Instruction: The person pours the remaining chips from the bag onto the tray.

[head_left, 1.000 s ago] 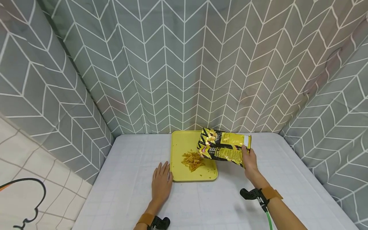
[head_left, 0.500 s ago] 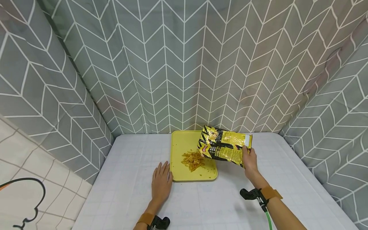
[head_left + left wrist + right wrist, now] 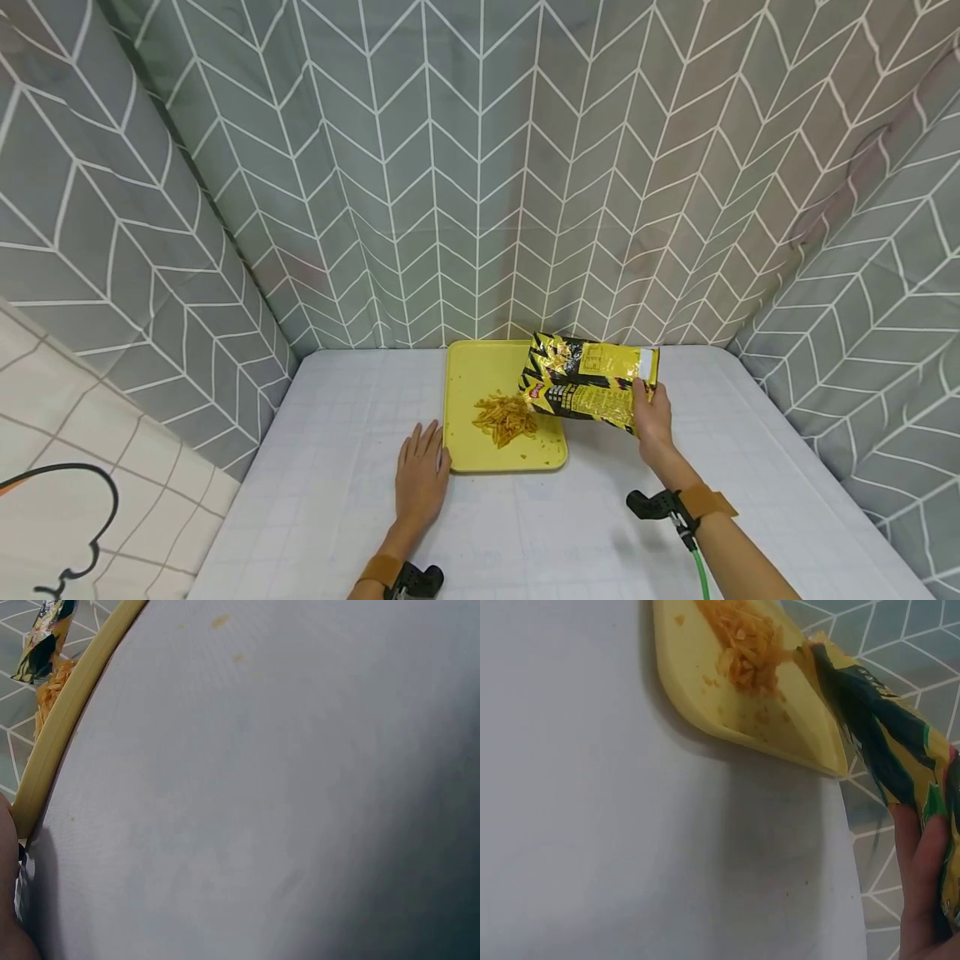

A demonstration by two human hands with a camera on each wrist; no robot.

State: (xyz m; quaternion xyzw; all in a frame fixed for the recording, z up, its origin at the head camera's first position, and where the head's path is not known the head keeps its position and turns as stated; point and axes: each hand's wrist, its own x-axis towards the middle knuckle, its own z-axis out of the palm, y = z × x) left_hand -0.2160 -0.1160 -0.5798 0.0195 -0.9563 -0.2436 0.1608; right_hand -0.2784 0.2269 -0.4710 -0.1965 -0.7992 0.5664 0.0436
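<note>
A yellow tray (image 3: 465, 392) lies on the white table with a heap of orange snack sticks (image 3: 506, 418) in its middle. My right hand (image 3: 651, 417) grips the bottom end of a yellow and black snack bag (image 3: 588, 382), held on its side above the tray's right edge, its open mouth facing left over the heap. The right wrist view shows the bag (image 3: 889, 735), the snack sticks (image 3: 746, 645) and the tray (image 3: 705, 697). My left hand (image 3: 422, 475) rests flat on the table, fingers straight, touching the tray's near left corner. In the left wrist view only the tray rim (image 3: 67, 720) shows.
Grey curtains with a white chevron pattern (image 3: 480, 167) close in the table on the back, left and right. The white tablecloth (image 3: 525, 533) stretches toward me in front of the tray. Crumbs lie scattered on the tray around the heap.
The bag has shifted slightly right and up, its mouth lifting a little off the heap. The left hand has not moved.
</note>
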